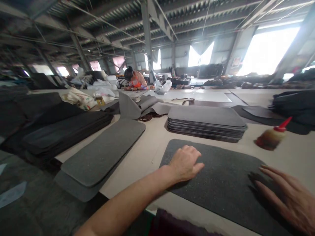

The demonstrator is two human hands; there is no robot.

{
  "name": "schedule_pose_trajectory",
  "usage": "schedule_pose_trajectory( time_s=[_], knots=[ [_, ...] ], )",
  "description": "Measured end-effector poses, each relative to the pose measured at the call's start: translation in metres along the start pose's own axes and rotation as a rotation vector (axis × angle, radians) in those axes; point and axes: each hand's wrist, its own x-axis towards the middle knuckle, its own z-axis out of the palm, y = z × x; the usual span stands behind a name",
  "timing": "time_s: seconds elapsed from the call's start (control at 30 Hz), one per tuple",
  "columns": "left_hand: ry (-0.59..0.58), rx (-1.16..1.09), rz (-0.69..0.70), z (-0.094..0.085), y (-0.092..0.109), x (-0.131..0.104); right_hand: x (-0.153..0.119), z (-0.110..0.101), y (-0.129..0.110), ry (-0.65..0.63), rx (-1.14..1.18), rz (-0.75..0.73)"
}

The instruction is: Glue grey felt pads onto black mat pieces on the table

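Observation:
In front of me on the table lies a dark grey rectangular sheet with rounded corners (219,183), specked with light bits. My left hand (185,162) is on its left part, fingers bent and thumb held apart, with nothing visible in it. Over the sheet's right end is my right hand (286,193), fingers stretched out and thumb spread; whether it touches the sheet I cannot tell. Just behind the sheet stands a neat stack of similar grey pieces (205,119). A squeeze bottle with a red nozzle (270,137) stands tilted in view to the right.
More grey sheets (105,150) lie to the left, jutting past the table edge. Beyond them is a dark pile of sheets (66,129). Curled grey offcuts (145,106) sit farther back. Across the tables a person (136,80) bends over work. Dark material (295,108) lies far right.

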Motion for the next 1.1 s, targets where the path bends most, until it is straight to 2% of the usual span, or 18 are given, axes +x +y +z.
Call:
schedule_pose_trajectory(
  time_s=[0.03, 0.1, 0.17, 0.23, 0.43, 0.5, 0.63, 0.73, 0.8, 0.87, 0.97, 1.03, 1.1],
  knots=[
    [-0.043, 0.003, 0.044, 0.009, 0.008, 0.008, 0.002, 0.004, -0.006, -0.039, -0.004, -0.063],
    [-0.143, 0.014, 0.030, 0.028, 0.017, 0.018, 0.002, 0.011, -0.013, -0.116, -0.046, -0.140],
    [-0.227, 0.014, -0.042, 0.044, 0.019, 0.021, -0.001, 0.011, -0.018, -0.183, -0.126, -0.112],
    [-0.251, 0.000, -0.069, 0.053, 0.016, 0.020, -0.003, 0.007, -0.025, -0.254, -0.205, -0.029],
    [-0.242, 0.072, -0.108, 0.057, 0.007, 0.018, 0.003, -0.008, -0.055, -0.382, -0.319, 0.210],
    [-0.235, 0.101, -0.116, 0.058, 0.007, 0.018, 0.002, -0.011, -0.052, -0.402, -0.322, 0.254],
    [-0.240, 0.135, -0.120, 0.060, 0.009, 0.019, 0.005, -0.026, -0.027, -0.456, -0.382, 0.380],
    [-0.230, 0.151, -0.112, 0.062, 0.009, 0.020, 0.028, -0.042, -0.029, -0.434, -0.373, 0.364],
    [-0.214, 0.170, -0.104, 0.062, 0.009, 0.020, 0.052, -0.044, -0.054, -0.378, -0.280, 0.272],
    [-0.206, 0.190, -0.102, 0.064, 0.007, 0.019, 0.077, -0.034, -0.091, -0.356, -0.149, 0.151],
    [-0.203, 0.216, -0.126, 0.067, 0.003, 0.018, 0.105, 0.001, -0.141, -0.387, 0.019, 0.021],
    [-0.185, 0.225, -0.175, 0.068, -0.001, 0.019, 0.114, 0.028, -0.159, -0.400, 0.051, 0.032],
    [-0.148, 0.248, -0.265, 0.068, -0.004, 0.022, 0.117, 0.047, -0.163, -0.394, 0.045, 0.087]
  ],
)
